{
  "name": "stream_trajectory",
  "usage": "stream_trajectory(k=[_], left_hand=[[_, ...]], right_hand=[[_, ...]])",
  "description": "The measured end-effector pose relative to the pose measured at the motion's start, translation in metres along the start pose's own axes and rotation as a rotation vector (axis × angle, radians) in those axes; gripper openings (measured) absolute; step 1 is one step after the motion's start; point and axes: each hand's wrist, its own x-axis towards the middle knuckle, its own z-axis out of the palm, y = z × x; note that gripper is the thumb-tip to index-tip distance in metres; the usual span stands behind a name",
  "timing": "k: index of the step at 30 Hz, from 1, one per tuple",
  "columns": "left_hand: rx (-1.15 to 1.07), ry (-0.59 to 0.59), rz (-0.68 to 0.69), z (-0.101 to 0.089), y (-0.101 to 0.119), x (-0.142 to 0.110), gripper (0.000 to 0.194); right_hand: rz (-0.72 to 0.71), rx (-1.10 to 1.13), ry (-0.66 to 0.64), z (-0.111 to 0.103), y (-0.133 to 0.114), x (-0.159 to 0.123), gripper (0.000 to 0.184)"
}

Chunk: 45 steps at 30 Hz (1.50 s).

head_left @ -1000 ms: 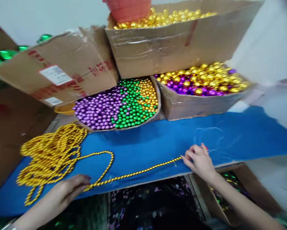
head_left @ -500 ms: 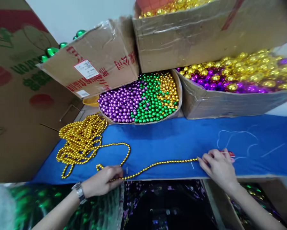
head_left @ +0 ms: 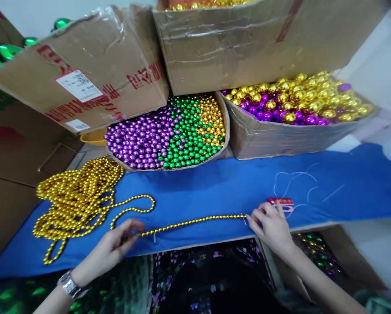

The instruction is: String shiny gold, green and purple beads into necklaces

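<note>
A string of gold beads (head_left: 192,223) runs almost straight across the blue cloth between my two hands. Its left part is pinched by my left hand (head_left: 117,244), near a short white mark on the cloth. The end at the right is between the fingertips of my right hand (head_left: 272,222), beside another white mark. From my left hand the string loops back to a heaped pile of gold bead strands (head_left: 80,192). Just behind my right hand lie a red and pink item (head_left: 285,205), partly hidden, and loose white thread (head_left: 295,174).
A blue cloth (head_left: 345,187) covers the table. Behind stand a box of purple, green and gold beads (head_left: 169,144), a box of larger gold and purple beads (head_left: 290,139), and stacked cartons (head_left: 228,52). Below the right edge is an open box (head_left: 335,257).
My left hand has moved right along the string, so the stretch between my hands is shorter. My right hand keeps its end. The camera has swung left and back.
</note>
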Motion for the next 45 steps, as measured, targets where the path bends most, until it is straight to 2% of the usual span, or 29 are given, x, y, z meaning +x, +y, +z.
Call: stream_trajectory(k=[2,6,15,21,28,37,41,45], left_hand=[[-0.022,-0.018,-0.002,0.005,-0.001,0.001,0.036],[0.08,-0.053,0.049,0.012,-0.002,0.006,0.03],[0.233,0.003,0.045,0.024,0.0,0.01,0.03],[0.378,0.049,0.061,0.03,0.008,0.005,0.028],[0.221,0.023,0.013,0.038,0.003,-0.001,0.019],[0.19,0.037,-0.023,0.04,0.001,0.003,0.019],[0.292,0.034,-0.042,0.043,0.001,0.002,0.015],[0.531,0.077,-0.013,0.041,0.006,0.005,0.015]], right_hand=[[0.005,-0.004,-0.016,0.001,0.001,-0.001,0.03],[0.009,-0.005,-0.031,0.002,0.002,-0.002,0.03],[0.014,-0.035,-0.043,0.006,0.003,-0.002,0.03],[-0.051,0.017,-0.051,0.009,0.011,-0.006,0.033],[-0.138,-0.034,-0.064,0.025,0.023,-0.013,0.047],[-0.134,-0.048,-0.073,0.023,0.022,-0.011,0.046],[-0.126,-0.053,-0.075,0.024,0.02,-0.013,0.046],[-0.127,-0.075,-0.089,0.013,0.014,-0.003,0.039]])
